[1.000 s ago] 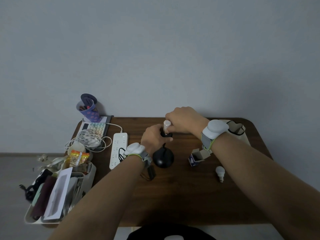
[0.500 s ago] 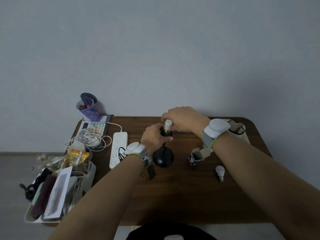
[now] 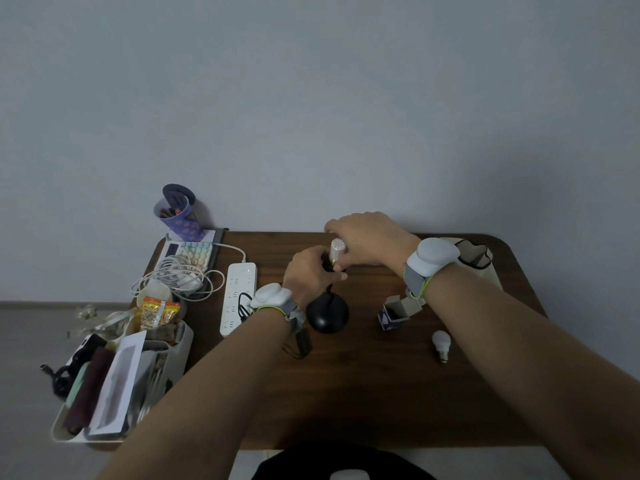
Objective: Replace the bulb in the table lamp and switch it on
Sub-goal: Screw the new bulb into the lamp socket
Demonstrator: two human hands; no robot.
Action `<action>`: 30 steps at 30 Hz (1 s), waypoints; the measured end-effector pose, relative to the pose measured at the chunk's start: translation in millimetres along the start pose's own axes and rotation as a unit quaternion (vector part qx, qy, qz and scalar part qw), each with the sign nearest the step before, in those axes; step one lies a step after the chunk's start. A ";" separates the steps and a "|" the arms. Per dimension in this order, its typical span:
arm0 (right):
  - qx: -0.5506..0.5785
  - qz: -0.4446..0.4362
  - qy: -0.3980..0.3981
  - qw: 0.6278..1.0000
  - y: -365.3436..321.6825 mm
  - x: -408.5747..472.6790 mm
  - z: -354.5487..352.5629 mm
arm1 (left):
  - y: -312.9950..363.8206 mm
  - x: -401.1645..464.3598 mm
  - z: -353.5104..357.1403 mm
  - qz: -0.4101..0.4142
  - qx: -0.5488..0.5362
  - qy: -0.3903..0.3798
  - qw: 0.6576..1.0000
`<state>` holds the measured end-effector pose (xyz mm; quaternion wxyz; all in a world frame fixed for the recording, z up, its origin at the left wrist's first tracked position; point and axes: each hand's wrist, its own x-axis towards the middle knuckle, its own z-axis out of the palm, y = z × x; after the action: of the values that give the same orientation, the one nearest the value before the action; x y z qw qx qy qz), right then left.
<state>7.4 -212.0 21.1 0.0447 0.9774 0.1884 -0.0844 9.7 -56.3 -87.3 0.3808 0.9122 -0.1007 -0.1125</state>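
Hands at table centre: left hand (image 3: 306,271) grips the lamp (image 3: 327,315) socket while right hand (image 3: 363,240) pinches the new bulb (image 3: 337,250), now more exposed, apparently mid-screwing, old bulb (image 3: 441,342) lying at four o'clock

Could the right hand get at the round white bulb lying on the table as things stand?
Probably yes, but not at once. The white bulb lies in the open on the table, beside the right forearm, with nothing over it. The right hand is holding the bulb in the lamp, so it must let go first.
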 end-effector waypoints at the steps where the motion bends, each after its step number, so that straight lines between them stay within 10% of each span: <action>1: 0.006 -0.010 -0.005 1.000 -0.1 -0.1 0.1 | 0.0 -0.2 0.3 0.002 -0.001 0.001 1.000; 30: 0.010 -0.009 -0.013 1.000 -2.8 5.0 8.5 | 6.6 -2.8 -1.9 0.006 0.018 -0.001 1.000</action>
<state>9.7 -208.6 11.7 0.0361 0.9750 0.1955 -0.0993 7.0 -58.8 -80.9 0.3646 0.9183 -0.1089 -0.1090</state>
